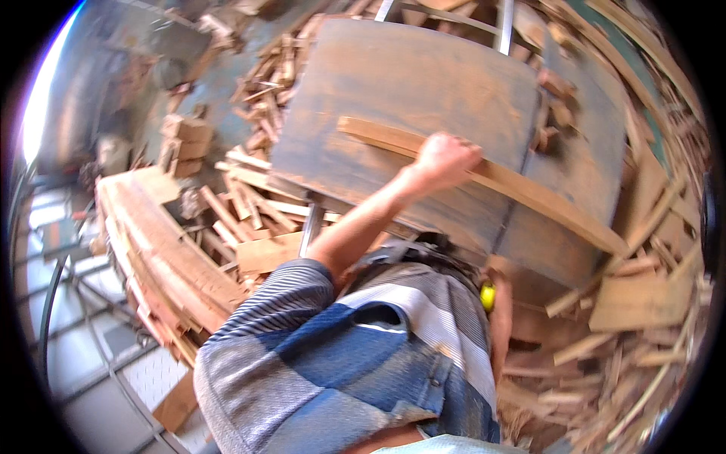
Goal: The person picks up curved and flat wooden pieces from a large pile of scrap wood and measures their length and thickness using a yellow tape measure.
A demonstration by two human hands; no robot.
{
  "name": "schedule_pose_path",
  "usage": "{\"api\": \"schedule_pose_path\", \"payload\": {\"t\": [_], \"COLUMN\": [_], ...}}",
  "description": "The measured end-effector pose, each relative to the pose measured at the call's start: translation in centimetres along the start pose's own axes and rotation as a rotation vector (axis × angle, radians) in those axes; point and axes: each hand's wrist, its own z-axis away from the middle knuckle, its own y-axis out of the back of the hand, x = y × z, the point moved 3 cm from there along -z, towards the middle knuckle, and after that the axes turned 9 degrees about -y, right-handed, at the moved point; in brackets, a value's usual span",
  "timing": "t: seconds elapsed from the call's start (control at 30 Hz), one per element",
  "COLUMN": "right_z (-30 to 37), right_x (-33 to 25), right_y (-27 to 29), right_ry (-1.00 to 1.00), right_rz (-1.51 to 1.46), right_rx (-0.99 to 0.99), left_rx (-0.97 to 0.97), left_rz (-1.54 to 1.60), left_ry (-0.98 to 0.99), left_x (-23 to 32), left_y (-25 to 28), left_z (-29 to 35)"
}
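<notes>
A long narrow wooden board (529, 193) lies slantwise across a flat grey, dust-covered metal tabletop (408, 72). My left hand (446, 160) is closed over the board, left of its middle, with the knuckles on top. Down by my waist, at the table's near edge, my right hand (499, 281) is bent around a small bright yellow object (488, 296). Its fingers are blurred and partly hidden, and the object's kind cannot be made out. A dark belt or pouch (423, 253) shows at my waist between the two arms.
Loose offcuts (265, 113) heap up beyond the table's left side. Long boards (162, 242) are stacked at the left. More scrap wood (643, 303) covers the floor at the right. A narrow gap splits the tabletop, with small wood blocks (556, 113) near it. Metal rails (505, 26) extend from the far edge.
</notes>
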Motion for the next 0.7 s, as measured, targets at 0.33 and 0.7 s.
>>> {"api": "schedule_pose_path", "payload": {"t": [0.33,0.7], "right_z": [0.1,0.1], "right_x": [-1.0,-1.0], "right_y": [-0.3,-0.6], "right_ry": [0.006,0.028], "right_rz": [0.0,-0.011], "right_rx": [-0.032,0.03], "left_rx": [0.216,0.202], "left_rz": [0.083,0.07], "left_ry": [-0.074,-0.068], "left_x": [0.0,0.0], "left_y": [0.3,0.3], "left_z": [0.4,0.4]}}
